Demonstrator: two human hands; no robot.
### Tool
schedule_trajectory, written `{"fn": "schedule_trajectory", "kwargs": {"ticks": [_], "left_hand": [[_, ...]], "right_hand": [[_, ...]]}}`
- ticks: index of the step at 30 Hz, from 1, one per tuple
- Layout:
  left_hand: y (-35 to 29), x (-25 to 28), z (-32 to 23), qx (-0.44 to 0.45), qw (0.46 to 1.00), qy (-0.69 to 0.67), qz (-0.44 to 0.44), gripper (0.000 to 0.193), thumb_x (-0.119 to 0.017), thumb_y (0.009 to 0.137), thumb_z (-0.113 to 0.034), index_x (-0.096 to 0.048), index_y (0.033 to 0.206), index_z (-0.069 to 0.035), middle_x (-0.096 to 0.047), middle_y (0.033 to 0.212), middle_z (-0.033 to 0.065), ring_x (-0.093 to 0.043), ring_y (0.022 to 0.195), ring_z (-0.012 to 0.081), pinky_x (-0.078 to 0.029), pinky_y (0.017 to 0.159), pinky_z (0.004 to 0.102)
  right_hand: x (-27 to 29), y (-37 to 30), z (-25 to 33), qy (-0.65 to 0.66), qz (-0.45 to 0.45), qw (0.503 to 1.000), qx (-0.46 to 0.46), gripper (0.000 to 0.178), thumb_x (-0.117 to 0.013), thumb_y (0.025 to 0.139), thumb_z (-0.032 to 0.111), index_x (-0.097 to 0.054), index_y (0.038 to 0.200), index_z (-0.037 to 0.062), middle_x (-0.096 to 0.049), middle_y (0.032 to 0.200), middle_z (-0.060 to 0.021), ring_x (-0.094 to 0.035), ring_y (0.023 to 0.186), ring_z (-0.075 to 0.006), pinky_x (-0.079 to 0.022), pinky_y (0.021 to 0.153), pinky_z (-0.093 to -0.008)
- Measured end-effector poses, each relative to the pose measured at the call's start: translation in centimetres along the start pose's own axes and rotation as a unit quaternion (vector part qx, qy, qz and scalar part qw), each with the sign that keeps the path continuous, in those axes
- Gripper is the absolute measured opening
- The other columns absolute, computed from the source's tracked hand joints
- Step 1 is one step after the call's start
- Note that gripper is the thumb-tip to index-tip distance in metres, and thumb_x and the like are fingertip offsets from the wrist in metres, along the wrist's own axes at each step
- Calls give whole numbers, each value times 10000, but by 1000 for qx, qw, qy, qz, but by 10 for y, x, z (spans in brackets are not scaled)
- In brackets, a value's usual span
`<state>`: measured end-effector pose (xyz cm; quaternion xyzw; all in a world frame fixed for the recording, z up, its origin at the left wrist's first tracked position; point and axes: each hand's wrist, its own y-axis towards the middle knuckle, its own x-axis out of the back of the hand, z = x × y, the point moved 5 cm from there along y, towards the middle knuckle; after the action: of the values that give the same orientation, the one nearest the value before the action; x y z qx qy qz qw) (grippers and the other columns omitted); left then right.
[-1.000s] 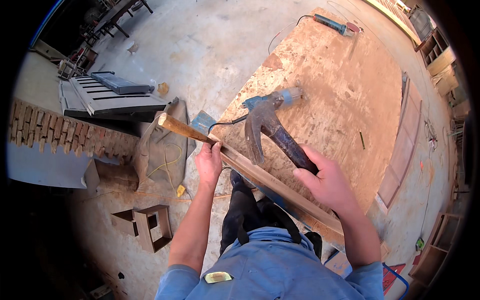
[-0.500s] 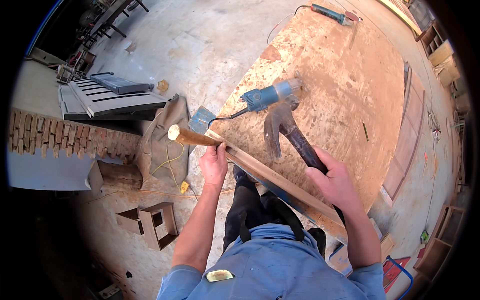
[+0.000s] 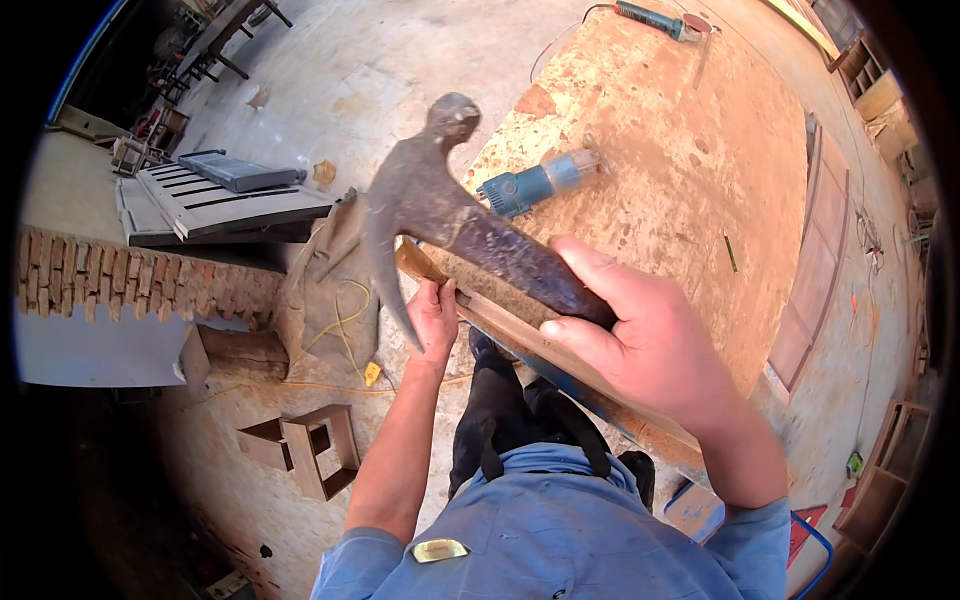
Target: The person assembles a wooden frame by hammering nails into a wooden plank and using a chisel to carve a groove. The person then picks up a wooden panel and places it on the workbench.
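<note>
My right hand is closed round the dark handle of a claw hammer. The hammer is raised, its head up and to the left, over my left hand. My left fingers are closed on a round wooden handle, like a chisel's, at the left end of a long wood strip. The hammer hides much of that handle, and its lower end does not show. The strip lies along the near edge of a dusty worktable. A blue power tool with a clear base lies beyond the hammer.
An angle grinder lies at the table's far end, and a thin green stick to the right. On the floor at left are a small wooden frame box, a yellow cord and stacked panels. A panelled board stands right.
My right hand has lifted the hammer up and to the left, so its head now looms above my left hand. The left hand keeps its grip on the wooden handle.
</note>
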<state>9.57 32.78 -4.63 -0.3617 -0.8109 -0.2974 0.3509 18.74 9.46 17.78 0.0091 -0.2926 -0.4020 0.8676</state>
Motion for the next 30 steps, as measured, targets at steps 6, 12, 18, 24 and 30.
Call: {"fn": "schedule_trajectory", "kwargs": {"ticks": [6, 12, 18, 24, 30], "left_hand": [[1, -1, 4, 3, 1000, 9, 11, 133, -660, 925, -235, -634, 1018, -144, -700, 805, 158, -678, 741, 389, -523, 636, 474], [2, -8, 4, -15, 999, 23, 36, 133, -680, 904, -212, -603, 936, -108, -672, 756, 181, -670, 725, 394, -510, 615, 477], [3, 0, 3, 20, 999, 36, 31, 147, -671, 911, -233, -605, 897, -102, -671, 730, 161, -673, 702, 388, -515, 607, 468], [8, 4, 1, 83, 994, -62, 16, 140, -657, 929, -241, -672, 996, -119, -703, 778, 153, -692, 726, 373, -535, 646, 435], [9, 2, 4, 90, 991, -103, -6, 165, -670, 932, -242, -675, 1022, -103, -716, 795, 147, -716, 754, 326, -542, 678, 399]], "right_hand": [[-9, 25, 12, -188, 164, 968, -27, 423, -677, 911, 300, -533, 1237, 72, -634, 757, -120, -651, 693, -333, -479, 570, -447], [-9, 23, 15, -98, 53, 994, 21, 383, -674, 905, 280, -546, 1208, 84, -631, 759, -164, -643, 709, -369, -490, 607, -461], [-2, 22, 1, -181, 130, 973, -60, 343, -624, 928, 287, -558, 1199, 87, -636, 766, -176, -644, 728, -390, -487, 639, -479], [3, -14, -27, -31, 63, 982, -173, 420, -686, 895, 239, -575, 1255, 52, -666, 916, -215, -665, 834, -389, -509, 712, -433], [7, -43, -55, 16, 17, 979, -203, 498, -712, 887, 237, -575, 1313, 17, -676, 1016, -248, -698, 910, -346, -529, 791, -377]]}}
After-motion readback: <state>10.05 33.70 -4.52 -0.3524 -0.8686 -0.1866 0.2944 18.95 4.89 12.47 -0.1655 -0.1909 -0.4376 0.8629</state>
